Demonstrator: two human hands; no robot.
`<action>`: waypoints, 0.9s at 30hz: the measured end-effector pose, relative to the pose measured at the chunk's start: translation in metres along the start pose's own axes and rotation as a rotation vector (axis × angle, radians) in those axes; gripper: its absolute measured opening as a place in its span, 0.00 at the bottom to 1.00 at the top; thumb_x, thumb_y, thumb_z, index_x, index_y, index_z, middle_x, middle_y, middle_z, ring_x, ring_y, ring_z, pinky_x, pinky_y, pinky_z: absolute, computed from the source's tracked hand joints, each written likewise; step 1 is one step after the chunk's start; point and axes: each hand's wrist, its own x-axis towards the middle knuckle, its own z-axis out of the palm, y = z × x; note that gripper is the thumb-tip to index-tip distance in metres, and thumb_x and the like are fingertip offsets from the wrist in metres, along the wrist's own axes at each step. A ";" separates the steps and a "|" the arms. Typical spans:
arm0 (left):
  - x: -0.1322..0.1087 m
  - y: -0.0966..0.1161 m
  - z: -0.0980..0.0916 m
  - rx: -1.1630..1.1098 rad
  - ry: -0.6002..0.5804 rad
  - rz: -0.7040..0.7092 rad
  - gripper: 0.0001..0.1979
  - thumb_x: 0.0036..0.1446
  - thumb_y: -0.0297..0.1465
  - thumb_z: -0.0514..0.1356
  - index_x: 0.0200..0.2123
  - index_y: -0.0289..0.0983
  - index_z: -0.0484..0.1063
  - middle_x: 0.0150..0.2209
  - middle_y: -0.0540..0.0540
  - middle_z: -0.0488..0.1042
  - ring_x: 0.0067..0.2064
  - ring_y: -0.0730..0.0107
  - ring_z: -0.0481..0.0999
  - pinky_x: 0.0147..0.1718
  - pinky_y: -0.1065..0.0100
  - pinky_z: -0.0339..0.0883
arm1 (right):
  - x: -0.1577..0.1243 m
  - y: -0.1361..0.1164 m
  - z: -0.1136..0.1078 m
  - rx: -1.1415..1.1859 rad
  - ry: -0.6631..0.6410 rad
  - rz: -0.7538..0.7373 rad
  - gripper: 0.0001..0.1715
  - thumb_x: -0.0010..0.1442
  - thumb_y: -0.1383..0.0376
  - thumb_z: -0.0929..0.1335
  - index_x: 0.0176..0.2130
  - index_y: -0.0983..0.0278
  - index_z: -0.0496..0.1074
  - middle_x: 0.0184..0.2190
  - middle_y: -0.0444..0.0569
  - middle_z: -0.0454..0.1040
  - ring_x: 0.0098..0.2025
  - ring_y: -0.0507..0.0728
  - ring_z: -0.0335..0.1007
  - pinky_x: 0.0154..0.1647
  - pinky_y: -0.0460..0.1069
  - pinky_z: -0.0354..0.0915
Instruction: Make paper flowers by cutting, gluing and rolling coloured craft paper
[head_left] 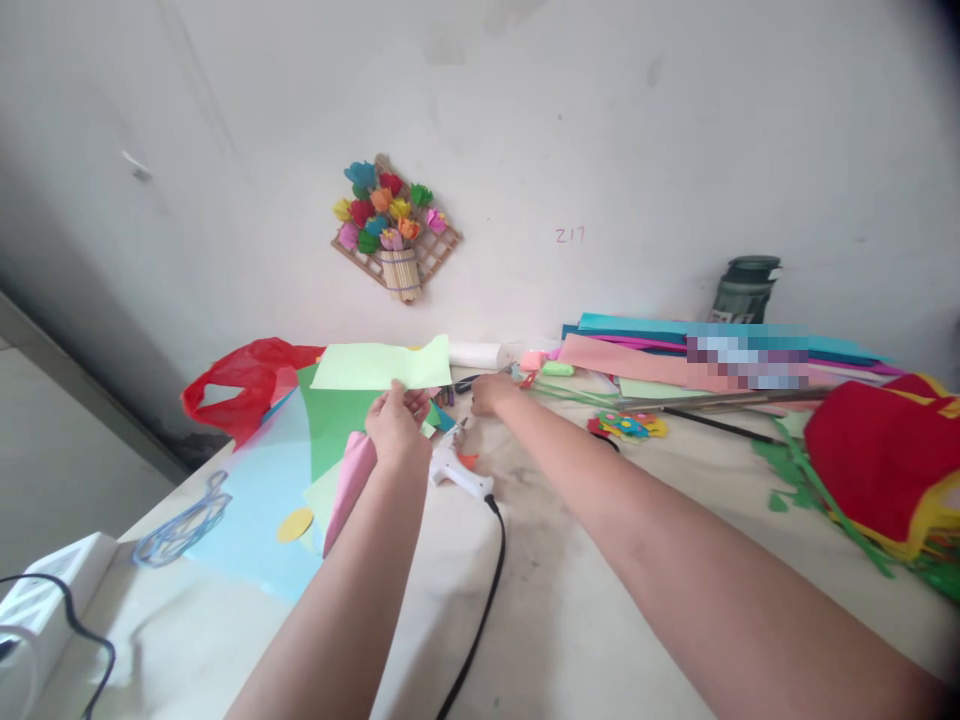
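My left hand (397,420) pinches the lower edge of a pale green paper strip (379,367), raised above the table. Further right, my right hand (493,394) reaches to the back of the table with its fingers curled down. Dark slender items (465,383) lie right beside those fingers; what the fingers hold, if anything, is hidden. Between my forearms rests a white glue gun (459,468), its black cord running toward me. Under and beside my left hand are a rolled pink paper (349,485), green paper (328,425) and a yellow disc (295,525).
Light blue sheets (255,520), blue cord (184,525) and a red plastic bag (255,380) lie left; a power strip (56,590) is nearer. Stacked coloured paper (637,355), sticks (720,400), paper flowers (628,426), a red-yellow cloth (877,460) and a bottle (744,290) are right.
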 end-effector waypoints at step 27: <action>-0.083 -0.024 0.029 -0.297 -0.197 -0.303 0.06 0.53 0.24 0.54 0.24 0.35 0.61 0.19 0.53 0.63 0.19 0.81 0.61 0.18 0.77 0.55 | -0.193 0.033 0.006 -0.259 0.708 -0.358 0.16 0.60 0.72 0.56 0.33 0.69 0.70 0.30 0.54 0.68 0.35 0.57 0.59 0.33 0.50 0.56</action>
